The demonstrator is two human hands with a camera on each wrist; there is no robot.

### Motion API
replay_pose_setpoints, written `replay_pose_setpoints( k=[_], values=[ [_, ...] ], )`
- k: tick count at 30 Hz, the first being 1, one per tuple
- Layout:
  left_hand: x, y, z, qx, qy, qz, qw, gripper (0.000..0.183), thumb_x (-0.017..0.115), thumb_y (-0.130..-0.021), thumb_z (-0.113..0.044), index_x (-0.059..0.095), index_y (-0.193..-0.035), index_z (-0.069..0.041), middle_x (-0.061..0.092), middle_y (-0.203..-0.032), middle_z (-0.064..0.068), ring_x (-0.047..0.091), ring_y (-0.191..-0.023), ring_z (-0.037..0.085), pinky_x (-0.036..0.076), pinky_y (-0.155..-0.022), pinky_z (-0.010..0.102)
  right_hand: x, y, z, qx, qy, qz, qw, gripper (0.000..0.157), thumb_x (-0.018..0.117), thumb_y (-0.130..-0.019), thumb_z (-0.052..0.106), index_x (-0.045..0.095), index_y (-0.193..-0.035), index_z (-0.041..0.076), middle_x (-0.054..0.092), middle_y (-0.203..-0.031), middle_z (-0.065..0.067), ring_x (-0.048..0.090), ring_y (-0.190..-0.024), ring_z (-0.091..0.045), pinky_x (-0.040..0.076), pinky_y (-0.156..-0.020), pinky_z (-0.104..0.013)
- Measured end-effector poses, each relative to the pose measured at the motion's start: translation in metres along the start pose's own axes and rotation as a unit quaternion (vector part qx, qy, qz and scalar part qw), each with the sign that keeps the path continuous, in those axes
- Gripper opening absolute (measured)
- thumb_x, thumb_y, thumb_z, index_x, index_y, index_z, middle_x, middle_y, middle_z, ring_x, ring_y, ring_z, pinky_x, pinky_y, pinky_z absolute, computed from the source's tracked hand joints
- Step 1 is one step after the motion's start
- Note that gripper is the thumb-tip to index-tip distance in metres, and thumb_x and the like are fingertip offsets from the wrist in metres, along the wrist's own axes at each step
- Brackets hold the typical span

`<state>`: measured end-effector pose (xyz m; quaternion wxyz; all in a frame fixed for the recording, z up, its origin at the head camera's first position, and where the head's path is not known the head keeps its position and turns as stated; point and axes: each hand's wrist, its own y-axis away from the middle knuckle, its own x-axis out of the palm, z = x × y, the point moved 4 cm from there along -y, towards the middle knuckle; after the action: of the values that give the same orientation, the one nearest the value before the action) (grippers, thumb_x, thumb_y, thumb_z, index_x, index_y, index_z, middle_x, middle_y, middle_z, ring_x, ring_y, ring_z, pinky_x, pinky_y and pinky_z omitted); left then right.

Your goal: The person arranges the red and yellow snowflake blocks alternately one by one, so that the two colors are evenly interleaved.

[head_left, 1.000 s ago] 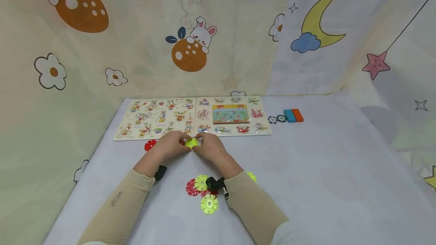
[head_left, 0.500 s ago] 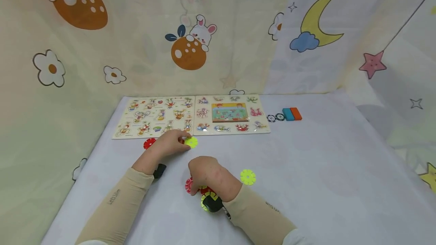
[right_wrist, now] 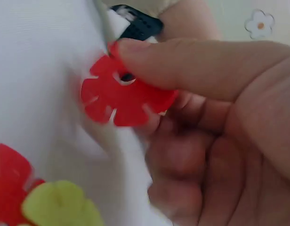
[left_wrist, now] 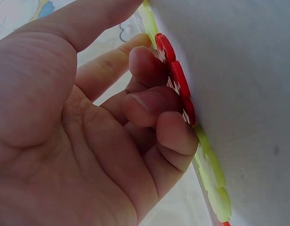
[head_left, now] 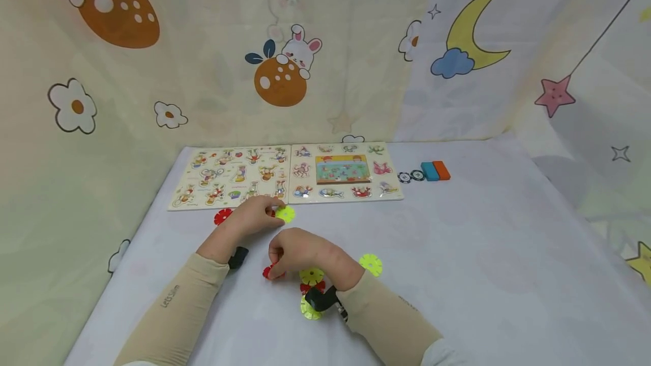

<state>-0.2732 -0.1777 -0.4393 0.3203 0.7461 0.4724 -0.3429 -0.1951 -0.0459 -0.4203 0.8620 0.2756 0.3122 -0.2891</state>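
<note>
Just in front of the puzzle boards, my left hand [head_left: 246,219] has thumb and index finger around the edge of a yellow snowflake disc [head_left: 287,214]. Its other fingers curl over a red disc [left_wrist: 179,77] in the left wrist view, where another yellow disc [left_wrist: 213,179] lies further along the row. A red disc [head_left: 222,217] shows left of that hand. Nearer the body, my right hand [head_left: 305,250] pinches a red snowflake disc [right_wrist: 119,101] between thumb and fingers, held above the white cloth. Beside it lie a yellow disc [head_left: 312,275] and a red disc [head_left: 312,287].
Two picture puzzle boards [head_left: 229,177] stand side by side at the back. Right of them are two black-and-white round pieces [head_left: 417,175], a blue block [head_left: 429,171] and an orange block [head_left: 441,170]. One yellow disc [head_left: 370,265] lies by the right forearm.
My right hand left the yellow disc by the boards, came back to the nearer pile, and now lifts a red disc to the left. My left hand stays in place.
</note>
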Motion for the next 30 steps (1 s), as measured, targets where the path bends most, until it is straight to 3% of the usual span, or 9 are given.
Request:
replay_pose_setpoints(
  k=[3,6,9,12,17,22,30],
  values=[
    [0.000,-0.001,0.000,0.004,0.000,-0.002,1.0000,0.042,0.072,-0.082,-0.024,0.063,-0.122,-0.014,0.052,-0.074,0.004,0.047,-0.068,0.018,0.037,-0.058,0.032,-0.013,0.001,-0.004,-0.023,-0.087,-0.016,0.996,0.019,0.077,-0.079,0.020,0.058,-0.078,0.015,0.056,-0.068,0.000,0.053,-0.056,-0.014,0.044,-0.054,-0.026],
    [0.001,-0.002,0.001,-0.001,0.000,-0.003,1.0000,0.036,0.071,-0.083,-0.023,0.066,-0.118,-0.016,0.052,-0.073,0.004,0.047,-0.067,0.018,0.037,-0.057,0.031,-0.029,0.004,-0.009,-0.040,-0.160,-0.046,0.985,0.016,0.072,-0.083,0.014,0.061,-0.095,0.015,0.058,-0.077,-0.004,0.058,-0.057,-0.020,0.050,-0.056,-0.031],
    [0.002,-0.004,0.003,-0.010,-0.001,0.000,0.9999,0.036,0.073,-0.081,-0.024,0.067,-0.116,-0.019,0.052,-0.072,0.004,0.048,-0.066,0.018,0.037,-0.057,0.031,-0.045,0.009,-0.018,-0.040,-0.205,-0.073,0.975,0.028,0.067,-0.087,0.013,0.063,-0.114,0.017,0.060,-0.089,-0.005,0.062,-0.062,-0.023,0.053,-0.063,-0.037],
    [0.003,-0.005,0.004,-0.017,-0.003,0.003,0.9998,0.043,0.075,-0.080,-0.029,0.065,-0.120,-0.019,0.053,-0.077,0.004,0.048,-0.070,0.018,0.038,-0.059,0.032,-0.059,0.014,-0.032,-0.010,-0.219,-0.096,0.971,0.038,0.068,-0.087,0.013,0.061,-0.124,0.020,0.059,-0.099,-0.005,0.064,-0.071,-0.022,0.053,-0.070,-0.038],
    [0.002,-0.003,0.003,-0.022,-0.006,0.000,0.9998,0.050,0.076,-0.078,-0.034,0.063,-0.124,-0.020,0.057,-0.089,0.002,0.049,-0.080,0.020,0.040,-0.067,0.034,-0.072,0.015,-0.058,0.068,-0.173,-0.153,0.971,0.048,0.072,-0.083,0.014,0.059,-0.129,0.019,0.056,-0.115,-0.002,0.058,-0.092,-0.020,0.049,-0.076,-0.034],
    [0.002,-0.002,0.003,-0.022,-0.002,0.000,0.9998,0.049,0.077,-0.078,-0.033,0.063,-0.123,-0.021,0.057,-0.091,0.003,0.049,-0.079,0.020,0.040,-0.066,0.033,-0.066,0.006,-0.077,0.143,-0.127,-0.202,0.960,0.051,0.074,-0.081,0.018,0.058,-0.130,0.016,0.053,-0.119,-0.005,0.048,-0.103,-0.023,0.047,-0.081,-0.035],
    [0.002,-0.002,0.003,-0.023,0.002,0.002,0.9997,0.049,0.076,-0.079,-0.034,0.063,-0.124,-0.021,0.057,-0.090,0.002,0.049,-0.080,0.020,0.039,-0.066,0.034,-0.052,-0.004,-0.081,0.160,-0.053,-0.219,0.961,0.056,0.078,-0.078,0.026,0.056,-0.129,0.015,0.055,-0.110,-0.004,0.049,-0.095,-0.020,0.046,-0.080,-0.033]
  ],
)
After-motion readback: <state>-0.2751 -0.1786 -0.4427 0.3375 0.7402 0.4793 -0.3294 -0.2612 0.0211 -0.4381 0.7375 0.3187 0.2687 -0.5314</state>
